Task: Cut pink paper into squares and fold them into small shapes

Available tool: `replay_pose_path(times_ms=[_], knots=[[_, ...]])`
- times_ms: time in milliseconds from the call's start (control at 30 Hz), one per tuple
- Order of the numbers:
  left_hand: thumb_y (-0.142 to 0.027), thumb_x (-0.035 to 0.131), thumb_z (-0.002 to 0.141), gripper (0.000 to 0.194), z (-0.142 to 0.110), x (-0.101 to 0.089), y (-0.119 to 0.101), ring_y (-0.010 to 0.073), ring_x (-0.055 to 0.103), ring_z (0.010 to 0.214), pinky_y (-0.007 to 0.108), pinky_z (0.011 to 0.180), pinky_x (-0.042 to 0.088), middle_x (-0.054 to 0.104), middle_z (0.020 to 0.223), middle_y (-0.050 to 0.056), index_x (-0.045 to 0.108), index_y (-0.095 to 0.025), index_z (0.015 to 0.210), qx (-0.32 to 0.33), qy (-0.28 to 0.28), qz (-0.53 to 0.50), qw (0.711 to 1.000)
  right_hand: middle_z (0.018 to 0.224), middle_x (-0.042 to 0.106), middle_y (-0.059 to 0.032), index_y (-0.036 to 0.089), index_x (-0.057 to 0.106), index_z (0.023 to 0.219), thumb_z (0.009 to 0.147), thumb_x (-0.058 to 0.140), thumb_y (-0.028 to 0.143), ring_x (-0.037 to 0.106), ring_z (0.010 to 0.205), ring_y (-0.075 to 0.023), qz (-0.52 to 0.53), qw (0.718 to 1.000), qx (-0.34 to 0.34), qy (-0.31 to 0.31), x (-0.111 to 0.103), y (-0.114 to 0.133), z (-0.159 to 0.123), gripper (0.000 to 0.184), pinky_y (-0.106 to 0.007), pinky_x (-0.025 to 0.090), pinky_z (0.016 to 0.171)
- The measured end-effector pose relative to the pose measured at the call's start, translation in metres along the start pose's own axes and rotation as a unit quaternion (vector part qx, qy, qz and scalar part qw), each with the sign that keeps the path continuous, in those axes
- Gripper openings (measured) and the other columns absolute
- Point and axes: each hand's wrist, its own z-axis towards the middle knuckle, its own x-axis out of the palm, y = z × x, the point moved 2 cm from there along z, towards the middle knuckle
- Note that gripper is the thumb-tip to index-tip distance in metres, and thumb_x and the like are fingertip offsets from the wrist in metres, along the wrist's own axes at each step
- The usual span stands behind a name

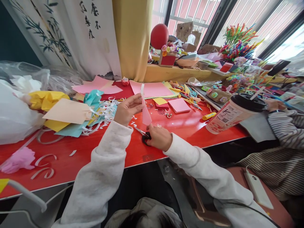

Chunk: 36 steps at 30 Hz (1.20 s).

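Pink paper [146,116], narrow above and wider below, is held up over the red table [190,129], pinched near its upper end between the left hand's [129,109] closed thumb and fingers. Right hand [159,136] curls round scissors [145,138], fingertips at the lower corner, pinch there unclear. Judgement: light, even tension, blades clear of paper and fingers, should prevent creasing.

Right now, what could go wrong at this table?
1. The scissors in the right hand point towards the left sleeve, so a slip might snag it.
2. The cup stands near the front edge of the table; a knock could tip it and perhaps wet the paper.
3. The pink strip in the left hand looks thin; it might crease or tear.
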Motion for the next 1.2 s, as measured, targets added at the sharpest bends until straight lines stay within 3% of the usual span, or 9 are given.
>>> replay_pose_path(times_ms=[133, 233, 300, 433, 533, 633, 767, 933, 1200], knots=[[-0.021, 0.069, 0.059, 0.045, 0.000, -0.002, -0.001, 0.0171, 0.060, 0.082, 0.033, 0.075, 0.050, 0.064, 0.085, 0.004, 0.060, -0.016, 0.102, -0.003, -0.004, 0.031, 1.000, 0.081, 0.062, -0.0073, 0.014, 0.046, 0.105, 0.066, 0.057, 0.021, 0.060, 0.062, -0.0169, 0.202, 0.977, 0.021, 0.066, -0.008, -0.029, -0.016, 0.041, -0.028, 0.045, 0.055], [-0.021, 0.070, 0.057, 0.047, 0.001, -0.002, -0.001, 0.0172, 0.059, 0.082, 0.033, 0.076, 0.050, 0.064, 0.085, 0.005, 0.060, -0.014, 0.103, 0.004, -0.007, 0.052, 0.999, 0.086, 0.060, -0.0072, 0.015, 0.038, 0.115, 0.069, 0.053, 0.021, 0.056, 0.061, -0.0130, 0.459, 0.880, 0.039, 0.116, -0.005, -0.057, -0.039, 0.049, -0.023, 0.044, 0.046], [-0.021, 0.070, 0.058, 0.047, -0.001, 0.000, 0.000, 0.0164, 0.059, 0.081, 0.032, 0.074, 0.051, 0.063, 0.086, 0.005, 0.060, -0.015, 0.103, 0.004, -0.004, 0.054, 0.999, 0.090, 0.060, -0.0071, 0.017, 0.039, 0.118, 0.068, 0.058, 0.023, 0.055, 0.066, -0.0118, 0.552, 0.818, 0.018, 0.161, 0.000, -0.070, -0.054, 0.055, -0.021, 0.043, 0.049], [-0.021, 0.069, 0.058, 0.046, -0.005, 0.005, 0.000, 0.0118, 0.058, 0.073, 0.027, 0.066, 0.052, 0.060, 0.087, 0.002, 0.060, -0.019, 0.102, -0.006, 0.004, 0.045, 0.999, 0.082, 0.053, -0.0037, 0.018, 0.045, 0.119, 0.062, 0.070, 0.029, 0.051, 0.074, -0.0114, 0.676, 0.730, -0.033, 0.093, 0.007, -0.078, -0.072, 0.063, -0.019, 0.040, 0.055], [-0.018, 0.071, 0.056, 0.046, -0.007, 0.010, 0.002, 0.0109, 0.057, 0.071, 0.024, 0.062, 0.052, 0.059, 0.077, 0.000, 0.061, -0.019, 0.101, -0.023, 0.014, 0.033, 0.999, 0.083, 0.046, -0.0038, 0.019, 0.047, 0.117, 0.056, 0.070, 0.046, 0.050, 0.074, -0.0132, 0.712, 0.694, -0.087, 0.055, 0.008, -0.075, -0.070, 0.071, -0.020, 0.040, 0.052], [-0.017, 0.070, 0.056, 0.047, -0.008, 0.014, 0.005, 0.0116, 0.057, 0.070, 0.024, 0.059, 0.052, 0.058, 0.073, 0.000, 0.060, -0.017, 0.102, -0.048, 0.034, 0.018, 0.998, 0.085, 0.044, -0.0048, 0.018, 0.050, 0.114, 0.057, 0.065, 0.056, 0.052, 0.075, -0.0158, 0.694, 0.710, -0.105, 0.057, 0.008, -0.069, -0.058, 0.071, -0.023, 0.041, 0.052], [-0.013, 0.069, 0.056, 0.047, -0.009, 0.019, 0.008, 0.0104, 0.056, 0.067, 0.025, 0.060, 0.051, 0.058, 0.071, -0.001, 0.060, -0.014, 0.103, -0.060, 0.055, 0.025, 0.996, 0.075, 0.047, -0.0027, 0.015, 0.052, 0.109, 0.060, 0.065, 0.051, 0.050, 0.062, -0.0110, 0.667, 0.743, -0.060, 0.003, 0.006, -0.061, -0.041, 0.063, -0.019, 0.034, 0.043], [-0.013, 0.069, 0.057, 0.047, -0.012, 0.024, 0.013, 0.0074, 0.054, 0.063, 0.024, 0.061, 0.051, 0.054, 0.070, -0.004, 0.060, -0.016, 0.103, -0.059, 0.055, 0.022, 0.997, 0.062, 0.050, -0.0007, 0.011, 0.057, 0.086, 0.053, 0.068, 0.054, 0.045, 0.049, -0.0073, 0.656, 0.753, -0.038, -0.017, 0.006, -0.049, -0.032, 0.056, -0.019, 0.029, 0.038], [-0.018, 0.068, 0.061, 0.053, -0.014, 0.029, 0.017, 0.0084, 0.054, 0.059, 0.024, 0.058, 0.050, 0.054, 0.060, -0.004, 0.054, -0.013, 0.112, -0.060, 0.075, 0.032, 0.995, 0.050, 0.049, 0.0003, 0.012, 0.055, 0.068, 0.061, 0.061, 0.055, 0.040, 0.041, -0.0063, 0.629, 0.774, -0.055, -0.034, 0.003, -0.045, -0.028, 0.045, -0.020, 0.025, 0.036]])
